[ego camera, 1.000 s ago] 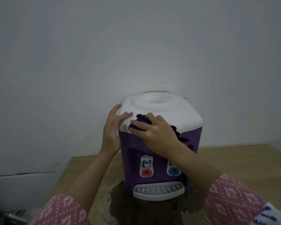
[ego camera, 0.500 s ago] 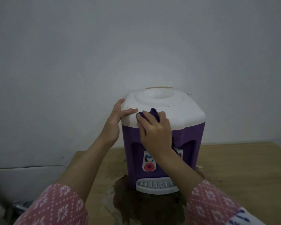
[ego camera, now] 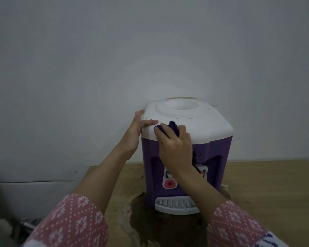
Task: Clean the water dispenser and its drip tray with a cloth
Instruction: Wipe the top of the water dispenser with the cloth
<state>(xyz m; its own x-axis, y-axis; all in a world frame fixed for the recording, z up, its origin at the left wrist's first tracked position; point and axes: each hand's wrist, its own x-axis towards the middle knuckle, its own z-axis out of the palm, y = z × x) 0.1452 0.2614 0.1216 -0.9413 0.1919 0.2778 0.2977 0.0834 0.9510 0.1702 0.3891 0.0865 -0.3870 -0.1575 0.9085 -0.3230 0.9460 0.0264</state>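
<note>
A purple water dispenser [ego camera: 219, 150] with a white top stands on a wooden table against the wall. My right hand [ego camera: 175, 145] grips a dark purple cloth [ego camera: 173, 127] against the front left edge of the white top. The cloth's tail hangs down past my wrist. My left hand [ego camera: 134, 132] rests flat on the dispenser's upper left corner, thumb lying on the white top. A white slotted drip tray [ego camera: 175, 205] juts from the base, partly hidden by my right forearm. A red tap button shows above it.
The wooden table [ego camera: 268, 189] carries a dark wet-looking patch [ego camera: 150, 218] in front of the dispenser. A plain grey wall stands right behind. The table's left edge drops to a floor with a dim object at the lower left.
My right hand has slid the cloth from the front right of the top toward its front left edge, close to my left thumb. The left hand stays on the corner.
</note>
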